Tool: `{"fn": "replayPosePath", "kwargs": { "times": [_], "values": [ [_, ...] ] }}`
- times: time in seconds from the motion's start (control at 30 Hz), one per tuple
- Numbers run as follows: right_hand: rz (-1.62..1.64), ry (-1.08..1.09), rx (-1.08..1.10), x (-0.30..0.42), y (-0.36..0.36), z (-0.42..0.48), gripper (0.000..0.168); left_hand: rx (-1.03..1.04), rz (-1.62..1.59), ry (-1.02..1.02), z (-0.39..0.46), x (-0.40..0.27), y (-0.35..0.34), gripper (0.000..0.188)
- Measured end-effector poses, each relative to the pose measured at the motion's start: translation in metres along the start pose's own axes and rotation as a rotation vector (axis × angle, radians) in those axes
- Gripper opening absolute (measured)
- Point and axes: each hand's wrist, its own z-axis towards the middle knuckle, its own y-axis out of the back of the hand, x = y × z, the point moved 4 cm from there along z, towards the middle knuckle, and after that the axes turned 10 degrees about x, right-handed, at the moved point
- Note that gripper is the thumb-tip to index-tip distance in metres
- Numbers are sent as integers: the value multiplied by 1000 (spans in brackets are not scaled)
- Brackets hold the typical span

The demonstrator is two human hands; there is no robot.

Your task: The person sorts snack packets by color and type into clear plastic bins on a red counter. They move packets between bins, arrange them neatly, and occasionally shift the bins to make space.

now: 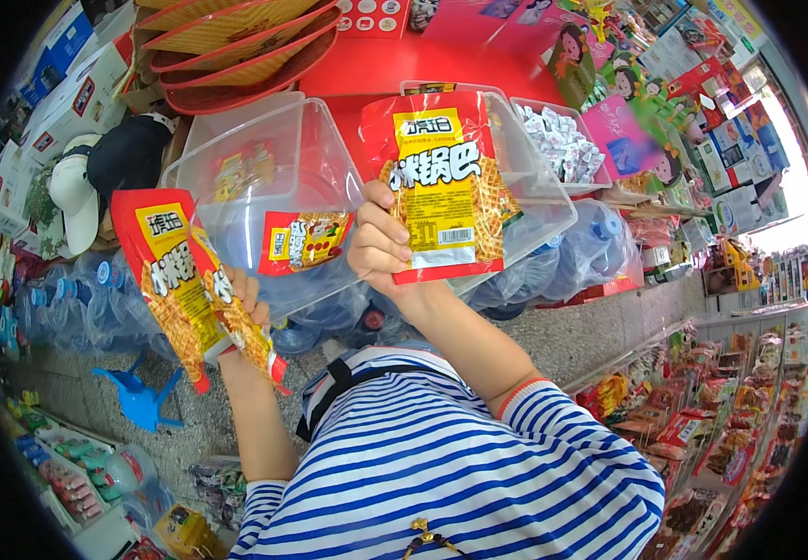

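Note:
My left hand [246,297] grips red and yellow snack bags [176,280], at least two, their faces turned upward and to the side. Another red and yellow snack bag [439,189] is in my right hand [381,238], held upright with its printed side towards me; my fingers close on its left edge. Between my hands, one such bag [306,241] lies in a clear plastic bin [334,133]. Several smaller packets [244,170] show through the bin's wall. A second clear bin [551,210] stands partly behind the bag in my right hand.
Stacked woven trays [236,52] stand at the back left, near white and dark caps [127,157]. A bin of small wrapped sweets [561,147] is at the right. Wrapped water bottles [106,294] line the floor under the bins. A blue plastic stool [139,399] stands lower left; snack racks [712,420] fill the right.

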Motion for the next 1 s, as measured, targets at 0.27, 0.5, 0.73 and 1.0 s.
{"fn": "replayPosePath", "kwargs": {
  "times": [0.27,0.5,0.73,1.0],
  "values": [
    [8,-13,-90,-8,7,-7,16,-40,-82,-32,0,15,16,36],
    [-428,-24,-291,12,6,-23,32,-581,912,-92,4,15,10,31],
    [-1356,120,-726,48,-6,-24,23,-461,1102,-65,43,58,-9,22],
    [-1605,-32,-761,124,-78,-53,44,-119,1239,29,125,142,-31,18]
  ]
}}
